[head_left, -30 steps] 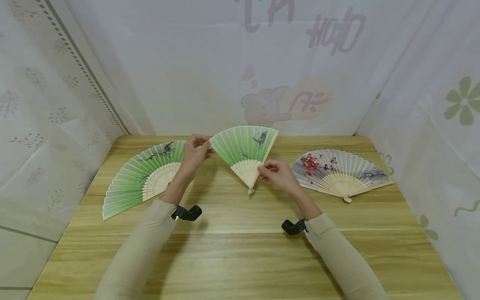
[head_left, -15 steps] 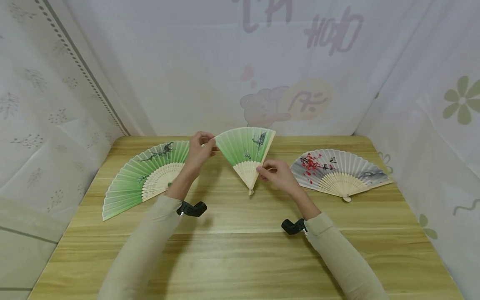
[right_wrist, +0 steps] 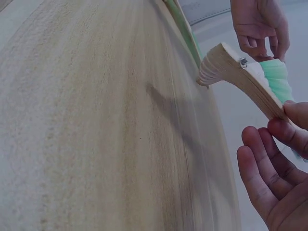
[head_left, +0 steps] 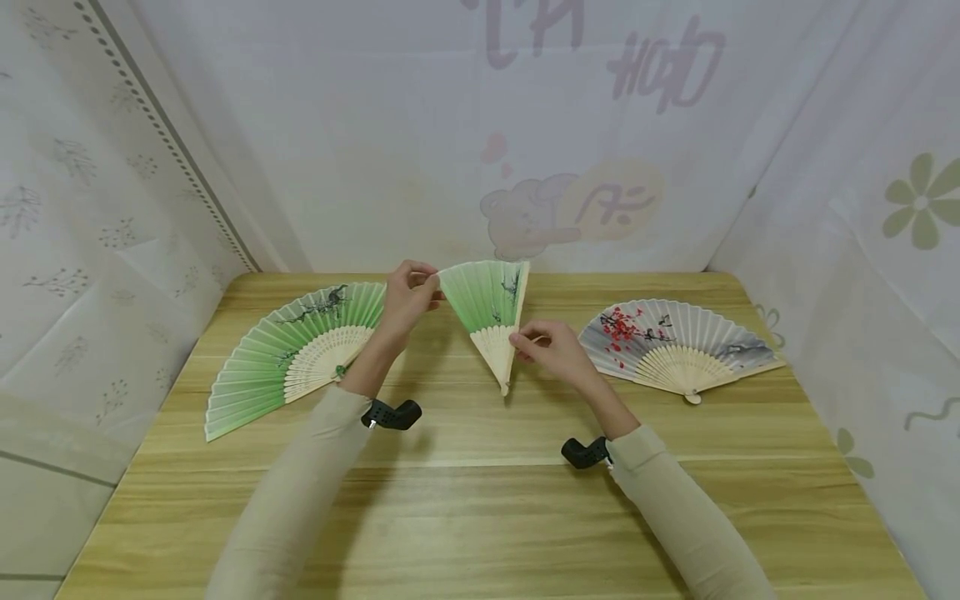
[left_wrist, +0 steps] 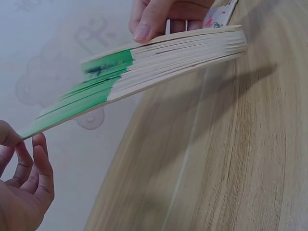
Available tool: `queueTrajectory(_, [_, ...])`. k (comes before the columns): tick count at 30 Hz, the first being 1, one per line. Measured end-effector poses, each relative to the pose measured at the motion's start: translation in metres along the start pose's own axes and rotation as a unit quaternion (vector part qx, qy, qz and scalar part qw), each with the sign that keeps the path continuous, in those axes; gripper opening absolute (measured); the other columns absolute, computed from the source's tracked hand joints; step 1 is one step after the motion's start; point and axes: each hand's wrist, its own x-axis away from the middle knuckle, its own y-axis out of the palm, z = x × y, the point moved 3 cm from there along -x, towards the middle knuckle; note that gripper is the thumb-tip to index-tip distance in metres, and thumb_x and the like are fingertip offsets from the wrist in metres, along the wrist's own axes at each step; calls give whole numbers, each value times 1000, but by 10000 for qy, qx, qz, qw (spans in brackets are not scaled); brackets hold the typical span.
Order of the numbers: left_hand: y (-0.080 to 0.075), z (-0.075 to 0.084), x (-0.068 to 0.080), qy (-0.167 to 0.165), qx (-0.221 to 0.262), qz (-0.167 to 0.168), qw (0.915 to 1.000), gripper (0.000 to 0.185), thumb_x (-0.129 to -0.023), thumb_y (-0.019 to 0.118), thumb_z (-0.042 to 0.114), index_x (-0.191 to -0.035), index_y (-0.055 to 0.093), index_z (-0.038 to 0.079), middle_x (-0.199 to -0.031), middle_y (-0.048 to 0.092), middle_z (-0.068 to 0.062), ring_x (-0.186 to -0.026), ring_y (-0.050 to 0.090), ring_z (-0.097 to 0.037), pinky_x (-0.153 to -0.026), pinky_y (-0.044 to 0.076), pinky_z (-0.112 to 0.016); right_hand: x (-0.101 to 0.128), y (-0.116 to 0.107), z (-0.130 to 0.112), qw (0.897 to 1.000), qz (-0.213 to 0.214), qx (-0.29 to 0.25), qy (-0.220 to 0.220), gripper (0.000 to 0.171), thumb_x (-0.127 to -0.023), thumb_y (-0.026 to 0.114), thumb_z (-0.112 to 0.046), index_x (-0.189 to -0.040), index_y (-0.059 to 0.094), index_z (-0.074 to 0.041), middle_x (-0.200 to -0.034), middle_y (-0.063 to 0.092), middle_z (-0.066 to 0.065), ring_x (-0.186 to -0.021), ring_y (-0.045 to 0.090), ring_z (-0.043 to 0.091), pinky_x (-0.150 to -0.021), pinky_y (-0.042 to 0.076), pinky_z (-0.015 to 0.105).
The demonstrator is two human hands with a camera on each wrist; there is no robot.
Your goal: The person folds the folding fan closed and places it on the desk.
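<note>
A partly folded green hand fan (head_left: 487, 304) with pale wooden ribs is held above the table between both hands, its pivot end pointing down. My left hand (head_left: 408, 300) pinches the fan's upper left corner between thumb and fingers. On the other side my right hand (head_left: 551, 350) pinches the right outer rib, near where the green leaf meets the bare ribs. The left wrist view shows the fan's pleats (left_wrist: 91, 91) stacked between the two outer ribs. In the right wrist view a metal rivet (right_wrist: 243, 62) shows at the pivot end.
A second green fan (head_left: 255, 375) lies spread on the wooden table (head_left: 465, 517) at left, partly behind the left forearm. To the right lies a spread grey fan (head_left: 678, 342) with red blossoms. Printed cloth (head_left: 375, 150) hangs behind and along both sides.
The held fan has narrowed: its right outer rib has swung left and stands steeper. My left hand has moved slightly right with its corner, while the right hand has barely shifted.
</note>
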Motion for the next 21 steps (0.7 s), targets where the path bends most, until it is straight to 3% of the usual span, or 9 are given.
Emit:
queueTrajectory(5, [3, 1, 1, 39, 75, -20, 10000, 12, -104, 56, 5, -115, 54, 1, -110, 58, -13, -89, 66, -34, -72, 57, -27, -1, 2, 1, 10000, -43, -58, -45, 16, -101, 67, -13, -98, 73, 1, -89, 71, 18, -80, 69, 42, -73, 59, 46])
queueTrajectory(9, [4, 2, 0, 134, 63, 11, 9999, 9, -103, 57, 4, -112, 56, 2, -109, 59, -13, -81, 66, -26, -72, 57, -27, -1, 3, 4, 10000, -51, -20, -6, 16, -101, 67, -13, -98, 74, 0, -88, 72, 12, -79, 69, 39, -72, 59, 42])
queueTrajectory(14, [4, 3, -1, 290, 53, 36, 9996, 9, -103, 57, 2, -112, 56, 1, -108, 59, -13, -88, 66, -38, -74, 58, -30, -1, 5, 7, 9999, -64, -78, 43, 16, -102, 66, -14, -98, 73, 1, -89, 71, 12, -79, 70, 38, -72, 60, 45])
queueTrajectory(21, [5, 5, -1, 415, 126, 86, 9990, 10, -102, 58, 2, -111, 56, -1, -104, 60, -11, -86, 65, -38, -73, 58, -29, -1, 6, 6, 9993, -207, -326, 19, 22, -104, 61, -13, -99, 70, 6, -91, 69, 16, -81, 69, 41, -74, 59, 51])
